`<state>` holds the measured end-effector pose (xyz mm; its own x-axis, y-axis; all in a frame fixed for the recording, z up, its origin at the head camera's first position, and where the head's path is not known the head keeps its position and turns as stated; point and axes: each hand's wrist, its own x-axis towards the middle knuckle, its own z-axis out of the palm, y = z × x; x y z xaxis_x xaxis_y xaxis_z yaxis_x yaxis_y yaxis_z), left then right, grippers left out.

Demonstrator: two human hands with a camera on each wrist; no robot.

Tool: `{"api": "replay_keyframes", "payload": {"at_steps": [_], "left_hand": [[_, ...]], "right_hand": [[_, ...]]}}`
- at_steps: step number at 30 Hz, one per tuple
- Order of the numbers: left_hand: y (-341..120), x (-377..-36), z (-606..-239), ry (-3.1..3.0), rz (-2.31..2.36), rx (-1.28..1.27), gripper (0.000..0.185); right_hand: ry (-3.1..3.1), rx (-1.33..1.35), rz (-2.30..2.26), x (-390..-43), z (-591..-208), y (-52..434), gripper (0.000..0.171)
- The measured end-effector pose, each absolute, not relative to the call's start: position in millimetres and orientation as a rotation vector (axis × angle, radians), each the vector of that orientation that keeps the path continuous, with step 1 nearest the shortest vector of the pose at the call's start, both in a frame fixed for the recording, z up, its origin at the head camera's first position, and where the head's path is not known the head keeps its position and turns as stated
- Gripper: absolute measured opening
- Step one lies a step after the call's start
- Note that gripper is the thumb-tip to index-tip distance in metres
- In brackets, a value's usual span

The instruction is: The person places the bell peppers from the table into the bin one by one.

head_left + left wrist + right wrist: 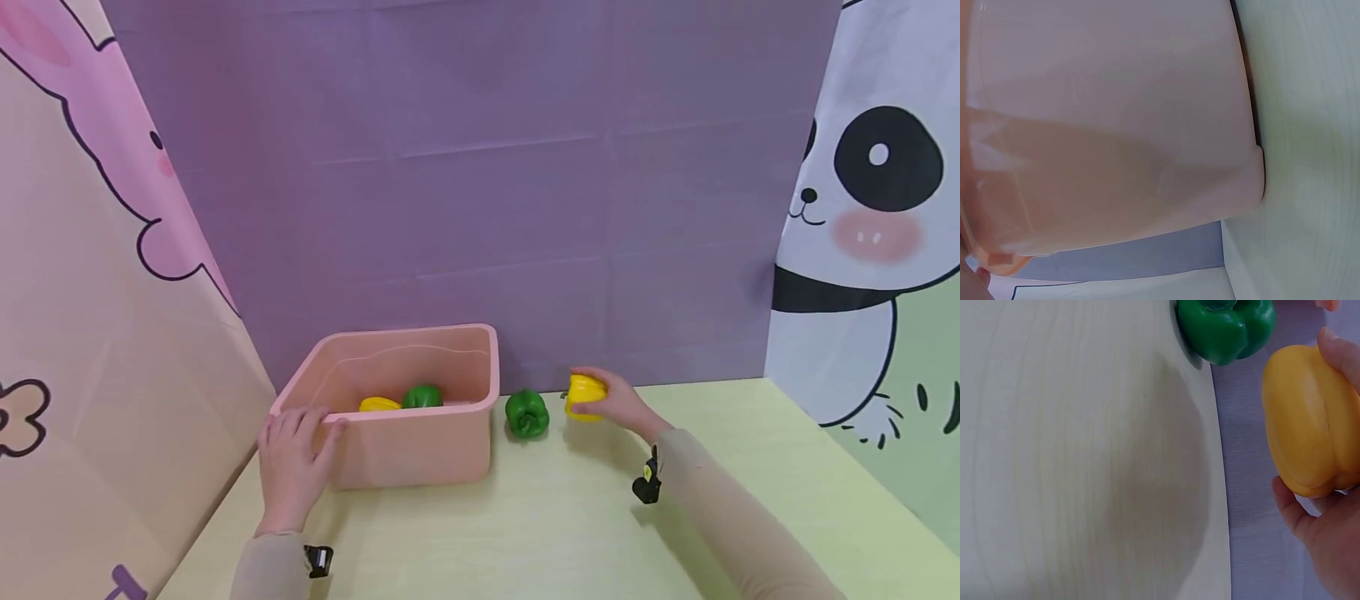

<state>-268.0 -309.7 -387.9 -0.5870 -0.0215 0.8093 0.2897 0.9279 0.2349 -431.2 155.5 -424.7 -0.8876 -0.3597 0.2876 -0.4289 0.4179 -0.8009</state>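
In the head view my right hand [621,406] holds a yellow bell pepper [585,395] between thumb and fingers, above the table. The right wrist view shows this yellow pepper [1309,419] close up, with the thumb at one end and fingers at the other. To its left a green bell pepper [527,415] sits on the table beside a pink bin [420,450]. My left hand [292,458] grips the bin's near rim at its left corner. Inside the bin lie a yellow pepper [379,404] and a green pepper [423,396], both partly hidden by the front wall.
The pale wooden table [480,542] ends at a purple backdrop [487,208] behind the bin. Printed cloth panels stand on both sides, with a panda [847,242] on the right. The bin's outer wall [1110,125] fills most of the left wrist view.
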Motion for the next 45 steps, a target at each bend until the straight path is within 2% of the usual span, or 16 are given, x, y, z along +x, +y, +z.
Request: {"api": "replay_keyframes", "payload": {"at_steps": [5,19,45], "left_hand": [[-311,-270,-388,-2.163,-0.431,-0.192,0.033],[-311,-269,-391,-2.142,-0.417,-0.19,0.031],[-310,-272,-389,-2.123,-0.417,-0.205,0.038]], "right_hand": [[-2.561,0.752,1.519,-422,-413,155,0.066],[-2.546,0.743,1.572,-434,-412,153,0.068],[-2.543,0.725,1.602,-440,-394,150,0.069]]}}
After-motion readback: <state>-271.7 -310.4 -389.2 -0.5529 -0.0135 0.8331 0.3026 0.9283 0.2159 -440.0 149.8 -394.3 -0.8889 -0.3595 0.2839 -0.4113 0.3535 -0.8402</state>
